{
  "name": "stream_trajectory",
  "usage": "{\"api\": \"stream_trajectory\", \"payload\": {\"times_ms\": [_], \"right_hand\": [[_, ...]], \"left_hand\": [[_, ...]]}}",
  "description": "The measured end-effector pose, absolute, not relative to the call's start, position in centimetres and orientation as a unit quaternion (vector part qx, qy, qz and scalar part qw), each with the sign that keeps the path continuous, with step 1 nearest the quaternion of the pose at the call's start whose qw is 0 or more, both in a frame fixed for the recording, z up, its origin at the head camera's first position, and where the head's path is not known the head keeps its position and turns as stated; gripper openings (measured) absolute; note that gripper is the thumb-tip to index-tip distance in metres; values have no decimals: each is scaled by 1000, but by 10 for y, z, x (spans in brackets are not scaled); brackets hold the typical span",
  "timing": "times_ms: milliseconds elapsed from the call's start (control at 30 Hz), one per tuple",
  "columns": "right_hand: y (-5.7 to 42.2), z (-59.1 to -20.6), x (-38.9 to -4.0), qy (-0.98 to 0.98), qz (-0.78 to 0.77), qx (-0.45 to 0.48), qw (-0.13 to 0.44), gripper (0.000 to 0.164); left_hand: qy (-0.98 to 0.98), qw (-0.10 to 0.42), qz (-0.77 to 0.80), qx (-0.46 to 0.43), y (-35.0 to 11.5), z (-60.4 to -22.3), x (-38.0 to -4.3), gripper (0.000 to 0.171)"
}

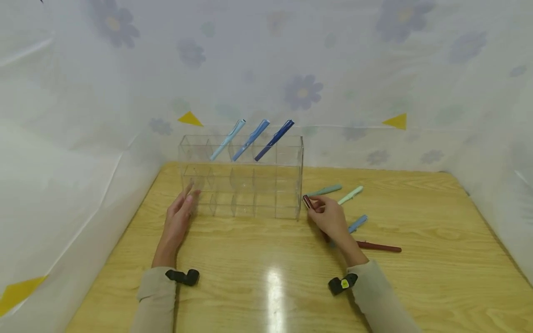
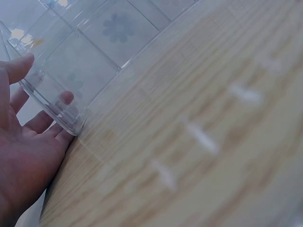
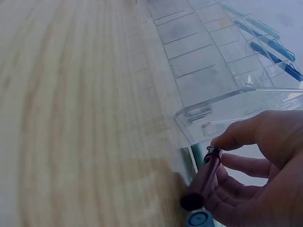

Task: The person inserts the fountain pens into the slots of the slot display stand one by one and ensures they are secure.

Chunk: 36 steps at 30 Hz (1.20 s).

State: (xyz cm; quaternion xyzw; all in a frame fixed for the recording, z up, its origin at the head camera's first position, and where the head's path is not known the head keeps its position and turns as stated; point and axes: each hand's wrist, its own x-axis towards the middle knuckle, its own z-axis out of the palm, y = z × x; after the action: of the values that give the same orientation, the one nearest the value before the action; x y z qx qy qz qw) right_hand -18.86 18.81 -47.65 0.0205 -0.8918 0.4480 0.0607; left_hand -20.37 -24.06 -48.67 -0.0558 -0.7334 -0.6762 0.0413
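Observation:
A clear acrylic organizer (image 1: pixel 287 212) with stepped compartments stands upright on the table. Three pens lean in its top row: a light blue pen (image 1: pixel 228 140), a mid-blue pen (image 1: pixel 251 140) and a dark blue pen (image 1: pixel 275 140). At its left end, my left hand (image 1: pixel 180 216) rests with loosely extended fingers on the side wall, the thumb (image 2: pixel 21 68) toward the front. My right hand (image 1: pixel 331 218) pinches a dark red pen (image 3: pixel 204 182) between thumb and fingers, just beside the organizer's right end. Part of that pen is hidden by the hand.
Right of the organizer lie a dark green pen (image 1: pixel 326 190), a pale green pen (image 1: pixel 351 195), a blue pen (image 1: pixel 358 224) and another dark red pen (image 1: pixel 380 247). A flowered sheet (image 1: pixel 341 69) hangs behind and at the sides of the wooden table (image 1: pixel 233 268).

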Motion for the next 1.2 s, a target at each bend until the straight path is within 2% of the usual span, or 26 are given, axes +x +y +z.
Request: {"api": "stream_trajectory", "payload": {"times_ms": [633, 833, 1200], "right_hand": [[209, -451, -186, -839, 538, 25, 76, 52], [212, -442, -184, -818, 564, 45, 102, 48], [207, -415, -173, -719, 678, 72, 135, 40]], "left_hand": [[-738, 53, -671, -56, -242, -493, -208, 51], [-726, 41, -684, -54, -244, -495, -207, 51], [-726, 50, -683, -54, -242, -495, -210, 51]]}}
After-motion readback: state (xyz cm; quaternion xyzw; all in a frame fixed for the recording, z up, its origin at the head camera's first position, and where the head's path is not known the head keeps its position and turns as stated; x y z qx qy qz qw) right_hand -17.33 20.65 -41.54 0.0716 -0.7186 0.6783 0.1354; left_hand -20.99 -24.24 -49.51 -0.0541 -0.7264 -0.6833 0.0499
